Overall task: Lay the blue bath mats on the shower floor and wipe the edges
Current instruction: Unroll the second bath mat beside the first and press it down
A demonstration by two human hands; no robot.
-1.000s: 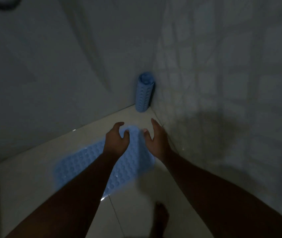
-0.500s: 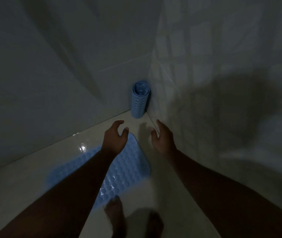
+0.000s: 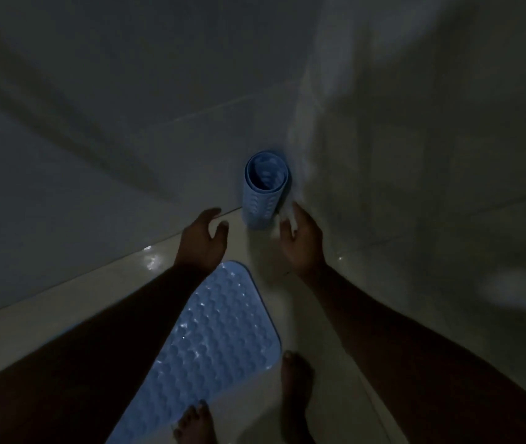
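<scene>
The left hand (image 3: 202, 238) and the right hand (image 3: 301, 241) sit just above the middle of the frame, both empty, fingers spread and loosely bent, palms turned toward each other. Between and just above them stands the rolled mat (image 3: 263, 193), upright in the corner where the two walls meet. The right fingertips are right beside its base, but blur hides whether they touch it. The left hand is plainly apart from it.

A second ago both hands rested on the far end of the flat mat (image 3: 210, 341). They have since let go and moved up the frame toward the roll, and the feet have stepped forward. I judge that the first mat is done and the second is about to be picked up.

The flat mat lies spread, bumps up, on the pale floor (image 3: 62, 315), running from centre to lower left, partly hidden under the left forearm. The left foot (image 3: 194, 424) overlaps its lower edge at the bottom of the frame. The right foot (image 3: 296, 392) stands on bare tile just right of it.

Count: two blue mats, one flat and one rolled; two hands; two bare feet. No cloth for wiping shows, so that step looks still to come.
</scene>
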